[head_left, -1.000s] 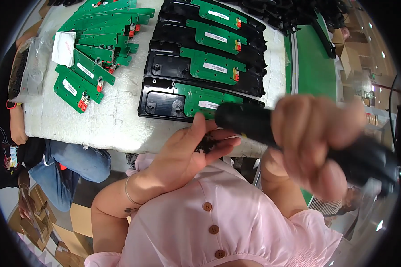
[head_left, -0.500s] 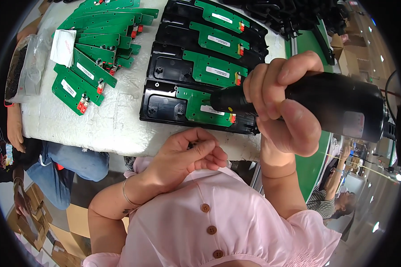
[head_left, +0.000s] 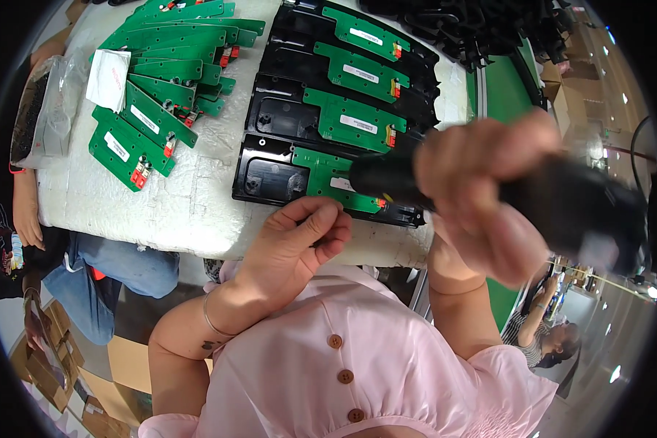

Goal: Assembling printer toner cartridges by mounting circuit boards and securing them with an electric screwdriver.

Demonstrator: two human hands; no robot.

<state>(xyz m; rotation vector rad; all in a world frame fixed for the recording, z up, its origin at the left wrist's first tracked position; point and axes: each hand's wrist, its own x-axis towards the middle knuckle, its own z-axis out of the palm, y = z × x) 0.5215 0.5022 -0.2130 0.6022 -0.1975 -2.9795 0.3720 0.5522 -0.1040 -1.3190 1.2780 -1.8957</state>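
My right hand (head_left: 478, 182) is wrapped round a black electric screwdriver (head_left: 573, 208), blurred by motion. The tool's front end is over the green circuit board (head_left: 314, 164) in the nearest black plastic housing (head_left: 263, 175); its tip is hard to make out. At that housing's near edge is my left hand (head_left: 292, 244), fingers curled and thumb pressed to them; what they hold is hidden. Behind lie more black housings, each bearing a green circuit board (head_left: 354, 120) with a white label and a red connector.
Loose green circuit boards (head_left: 164, 69) lie fanned out at the left, a folded white paper (head_left: 109, 79) on them. Beyond is a plastic bag (head_left: 55, 109) in a box. Black parts (head_left: 474, 25) are heaped at the far right. Another person's hand (head_left: 28, 219) hangs at the left.
My left hand has moved up to the near edge of the closest housing. My right hand and the screwdriver's rear have swung slightly down and to the right.
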